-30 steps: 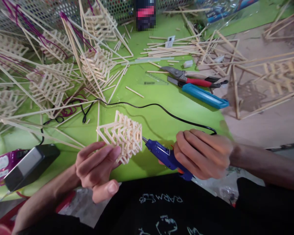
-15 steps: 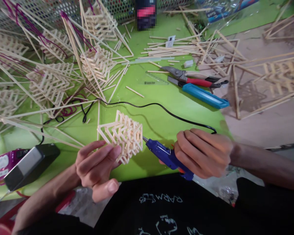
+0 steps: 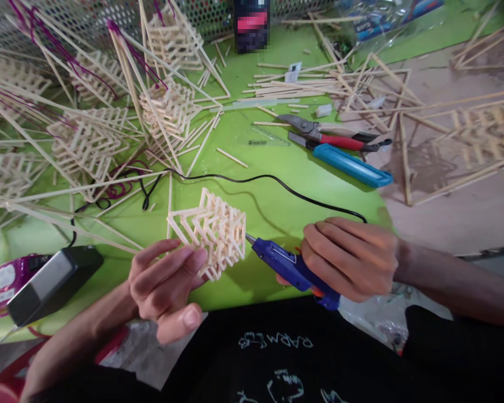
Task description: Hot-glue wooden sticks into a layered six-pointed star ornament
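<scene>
Between the fingers of my left hand [image 3: 168, 291] is a small lattice of stacked wooden sticks [image 3: 218, 232], held tilted over the green table. My right hand [image 3: 350, 257] is wrapped round a blue hot glue gun [image 3: 279, 260]. Its metal nozzle points left and is at the lattice's right side; whether it touches cannot be made out. A black cord [image 3: 273, 178] runs from near my right hand across the table to the left. The glue gun's handle is partly hidden by my fingers.
Several finished-looking stick lattices [image 3: 168, 109] with purple strings crowd the left. Pruning shears [image 3: 340, 137] and a blue cutter knife [image 3: 353, 165] lie right of centre, below loose sticks [image 3: 294, 88]. A dark box [image 3: 54, 285] sits at the lower left. A larger stick frame [image 3: 403, 159] is at right.
The glue gun and my right hand have shifted very slightly right. My left hand and the lattice stay almost in place.
</scene>
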Motion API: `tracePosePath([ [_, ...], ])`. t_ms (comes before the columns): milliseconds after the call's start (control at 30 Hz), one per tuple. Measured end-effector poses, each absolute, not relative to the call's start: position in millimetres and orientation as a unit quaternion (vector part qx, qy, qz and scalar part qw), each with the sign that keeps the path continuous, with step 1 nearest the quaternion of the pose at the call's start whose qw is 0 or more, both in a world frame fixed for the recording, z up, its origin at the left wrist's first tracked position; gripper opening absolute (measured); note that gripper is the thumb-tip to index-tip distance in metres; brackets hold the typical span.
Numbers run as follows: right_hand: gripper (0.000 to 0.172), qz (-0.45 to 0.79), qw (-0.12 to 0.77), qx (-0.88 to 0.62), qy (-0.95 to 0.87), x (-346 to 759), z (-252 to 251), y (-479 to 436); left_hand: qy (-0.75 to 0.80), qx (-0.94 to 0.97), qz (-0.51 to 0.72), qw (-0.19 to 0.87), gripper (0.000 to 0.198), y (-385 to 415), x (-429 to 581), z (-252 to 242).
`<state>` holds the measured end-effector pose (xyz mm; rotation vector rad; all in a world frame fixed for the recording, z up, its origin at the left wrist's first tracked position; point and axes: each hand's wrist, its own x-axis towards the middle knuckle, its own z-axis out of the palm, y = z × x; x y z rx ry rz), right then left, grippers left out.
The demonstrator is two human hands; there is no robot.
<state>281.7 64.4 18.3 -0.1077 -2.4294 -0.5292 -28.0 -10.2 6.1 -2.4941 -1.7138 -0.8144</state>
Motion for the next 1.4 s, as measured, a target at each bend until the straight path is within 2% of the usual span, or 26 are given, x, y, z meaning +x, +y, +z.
tracePosePath([
  [167, 0.036, -0.186, 0.311, -0.046, -0.931, 284.7, 17.2, 65.3, -0.52, -0.807, -0.277, 0.049, 0.062, -21.2, -25.9, 6.1],
  [233, 0.036, -0.178, 0.312, -0.046, -0.932, 285.5, 16.4, 65.7, -0.44, -0.828, -0.328, 0.116, 0.063, -19.7, -29.7, 4.0],
  [300, 0.036, -0.167, 0.315, -0.05, -0.933, 285.7, 15.7, 66.0, -0.275, -0.842, -0.417, 0.205, 0.056, -14.7, -33.4, 2.0],
  [400, 0.037, -0.159, 0.322, -0.052, -0.932, 285.4, 15.1, 65.9, -0.239, -0.849, -0.418, 0.217, 0.048, -7.3, -35.6, 0.4],
  [900, 0.036, -0.191, 0.322, -0.043, -0.926, 285.0, 16.7, 66.1, -0.252, -0.84, -0.418, 0.237, 0.057, -6.5, -42.6, -5.0],
  [1067, 0.035, -0.207, 0.325, -0.031, -0.922, 284.8, 16.0, 66.6, -0.328, -0.821, -0.395, 0.251, 0.075, -11.2, -46.3, -11.2],
  [1233, 0.034, -0.231, 0.315, -0.025, -0.92, 284.3, 17.4, 66.1, -0.279, -0.826, -0.425, 0.243, 0.067, -12.4, -42.8, -10.6],
  [1400, 0.032, -0.24, 0.31, -0.03, -0.919, 284.3, 18.0, 63.5, -0.363, -0.804, -0.409, 0.234, 0.059, -12.8, -45.1, -14.3],
])
